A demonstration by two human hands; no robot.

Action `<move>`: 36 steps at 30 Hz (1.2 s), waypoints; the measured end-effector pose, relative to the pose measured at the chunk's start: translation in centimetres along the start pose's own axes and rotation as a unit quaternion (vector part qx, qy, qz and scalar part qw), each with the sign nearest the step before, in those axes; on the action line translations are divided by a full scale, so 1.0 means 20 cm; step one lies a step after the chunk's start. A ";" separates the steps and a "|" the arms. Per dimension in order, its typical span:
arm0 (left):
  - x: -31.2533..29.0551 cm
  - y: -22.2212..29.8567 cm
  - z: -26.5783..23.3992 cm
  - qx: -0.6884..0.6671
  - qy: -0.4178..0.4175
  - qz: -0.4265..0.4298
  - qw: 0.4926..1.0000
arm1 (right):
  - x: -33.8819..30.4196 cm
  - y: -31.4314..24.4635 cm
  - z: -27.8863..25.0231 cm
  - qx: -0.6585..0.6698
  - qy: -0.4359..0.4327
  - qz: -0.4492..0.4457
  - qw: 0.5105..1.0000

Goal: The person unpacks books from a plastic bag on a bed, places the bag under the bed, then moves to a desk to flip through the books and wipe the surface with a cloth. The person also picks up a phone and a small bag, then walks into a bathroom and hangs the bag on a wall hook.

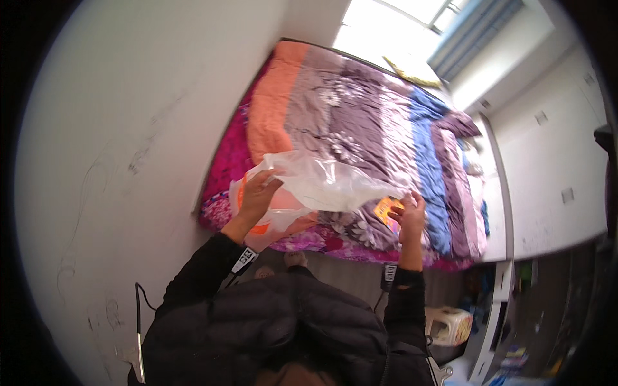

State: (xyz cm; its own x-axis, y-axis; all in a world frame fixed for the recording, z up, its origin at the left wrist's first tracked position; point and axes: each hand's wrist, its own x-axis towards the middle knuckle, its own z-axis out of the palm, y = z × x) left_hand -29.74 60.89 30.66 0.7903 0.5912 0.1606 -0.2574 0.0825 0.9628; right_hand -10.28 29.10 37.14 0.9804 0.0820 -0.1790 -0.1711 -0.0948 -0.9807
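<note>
A thin, translucent white plastic bag with orange markings [331, 183] stretches above the quilted, flower-patterned bed cover [357, 103], its long axis running left to right, sloping slightly down. Crinkled and glossy, it narrows toward the right hand [411, 219], which pinches that end; the left hand [259, 195] grips the wider end.

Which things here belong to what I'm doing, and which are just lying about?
In hand:
- translucent plastic bag, stretched between left hand and right hand

Lying about:
- patterned quilt on the bed
- purple pillow
- white container at lower right

The orange-and-yellow flat item near the right hand: can't tell.
</note>
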 end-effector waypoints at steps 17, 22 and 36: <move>-0.15 0.07 0.79 0.071 -0.259 -0.011 0.963 | -0.61 -0.32 -0.58 -0.169 -0.080 -0.454 0.871; -0.16 0.03 1.18 0.218 -0.293 0.061 0.929 | -0.52 -0.28 -1.09 -0.127 0.108 -0.367 0.915; -0.27 -0.01 1.86 -0.012 -0.508 -0.156 0.847 | -0.62 -0.05 -1.75 0.137 0.110 -0.145 0.974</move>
State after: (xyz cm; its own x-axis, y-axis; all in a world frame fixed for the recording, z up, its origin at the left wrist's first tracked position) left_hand -13.39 27.85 37.62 0.8896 -0.4564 0.0151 0.0501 0.1305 0.9902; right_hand -18.77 -6.60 43.16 0.9834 -0.1518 0.0995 0.1253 0.1708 -0.9773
